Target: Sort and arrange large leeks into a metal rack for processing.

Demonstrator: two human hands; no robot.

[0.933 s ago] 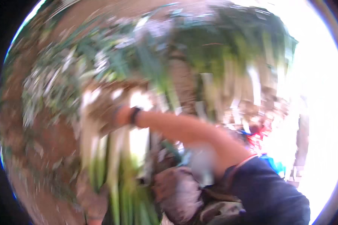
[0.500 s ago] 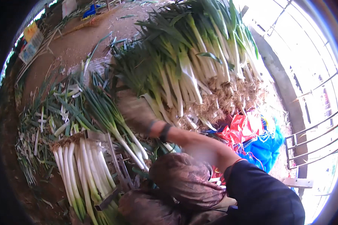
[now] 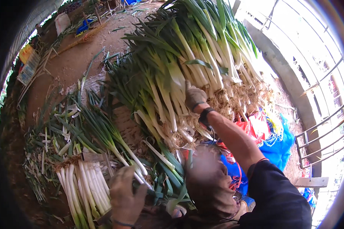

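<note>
My right hand point(image 3: 196, 97), in a dirty work glove, reaches into the big pile of leeks point(image 3: 162, 82). Its fingers curl against the white stalks; what they hold, if anything, is hidden. Lower left, my gloved left hand point(image 3: 128, 196) is raised with thumb and fingers apart, holding nothing. Beside it a bundle of leeks point(image 3: 78, 187) rests with pale stalks side by side at a metal frame point(image 3: 93, 157). Between this bundle and the pile, a few loose leeks point(image 3: 116, 147) lie with green leaves pointing away from me.
Torn leaves and trimmings point(image 3: 46, 152) litter the ground on the left. Red plastic point(image 3: 256, 128) and blue netting point(image 3: 281, 149) lie right of my forearm. A metal railing point(image 3: 321, 143) and a low concrete wall point(image 3: 283, 65) border the right side. My knee point(image 3: 210, 187) juts up below.
My right hand has swung from the loose leeks rightward and farther out to the big pile. My left hand has come into view at the lower left. The view has shifted slightly.
</note>
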